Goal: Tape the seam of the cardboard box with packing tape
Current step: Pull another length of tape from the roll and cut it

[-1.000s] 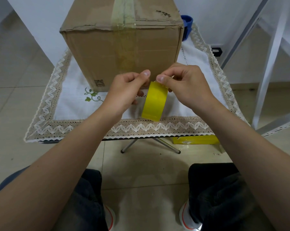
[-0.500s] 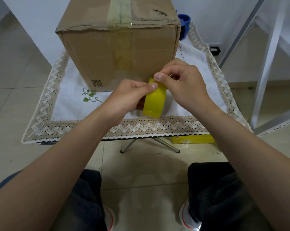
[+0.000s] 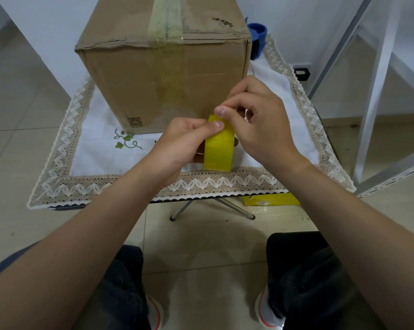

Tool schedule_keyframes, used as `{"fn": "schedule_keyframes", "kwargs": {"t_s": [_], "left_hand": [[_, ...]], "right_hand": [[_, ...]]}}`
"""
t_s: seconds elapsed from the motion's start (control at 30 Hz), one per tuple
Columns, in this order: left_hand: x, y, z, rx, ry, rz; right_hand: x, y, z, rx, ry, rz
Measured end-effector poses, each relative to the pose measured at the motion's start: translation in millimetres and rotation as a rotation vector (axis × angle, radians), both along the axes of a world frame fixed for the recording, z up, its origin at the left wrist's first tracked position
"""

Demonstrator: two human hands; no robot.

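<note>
Cardboard box point(image 3: 153, 79) stands just beyond my fingertips on the lace-edged cloth point(image 3: 94, 144), with a pale tape strip point(image 3: 166, 17) over its top seam. Yellow tape roll point(image 3: 219, 151) sits on edge between both hands. My left hand point(image 3: 179, 144) grips its side, thumb on the rim. My right hand point(image 3: 260, 125) pinches its top edge, fingers curled. QR-style square point(image 3: 135, 121) is printed on the box left of my left knuckles; no lettering legible.

A room in what appears to be a home: a lace-trimmed, leaf-embroidered tablecloth point(image 3: 101, 144) covers a small table on folding metal legs point(image 3: 182, 210), set on pale floor tiles point(image 3: 201, 246) beside white walls point(image 3: 58, 25) and a white metal shelving frame point(image 3: 377, 91).
</note>
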State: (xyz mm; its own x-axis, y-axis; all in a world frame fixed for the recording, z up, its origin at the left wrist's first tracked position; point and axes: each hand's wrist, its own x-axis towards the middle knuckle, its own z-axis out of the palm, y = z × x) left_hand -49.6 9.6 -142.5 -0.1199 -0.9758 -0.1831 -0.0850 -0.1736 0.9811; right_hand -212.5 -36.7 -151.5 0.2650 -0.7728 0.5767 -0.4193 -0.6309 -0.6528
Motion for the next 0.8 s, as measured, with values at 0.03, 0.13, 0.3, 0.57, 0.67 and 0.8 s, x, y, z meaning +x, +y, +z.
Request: {"fn": "schedule_keyframes", "kwargs": {"t_s": [0.03,0.13,0.3,0.57,0.67,0.8], "left_hand": [[-0.5,0.4,0.4,0.009,0.001,0.017],[-0.3,0.0,1.0,0.032,0.012,0.047],[2.0,-0.2,-0.7,0.077,0.008,0.051],[2.0,-1.7,-9.1,-0.041,-0.069,0.06],[1.3,-2.4,-10.6,-0.076,-0.071,0.037],[0.0,-2.3,-13.3,-0.106,-0.032,0.019]], "right_hand": [[0.4,0.1,-0.7,-0.038,0.017,-0.005],[1.2,-0.4,-1.3,-0.104,0.031,-0.007],[4.3,-1.2,-2.8,-0.132,0.026,0.014],[-0.9,-8.8,4.1,0.227,-0.04,-0.012],[-4.8,-11.0,7.2,0.326,-0.079,-0.026],[-7.5,-11.4,9.8,0.425,-0.168,-0.033]]}}
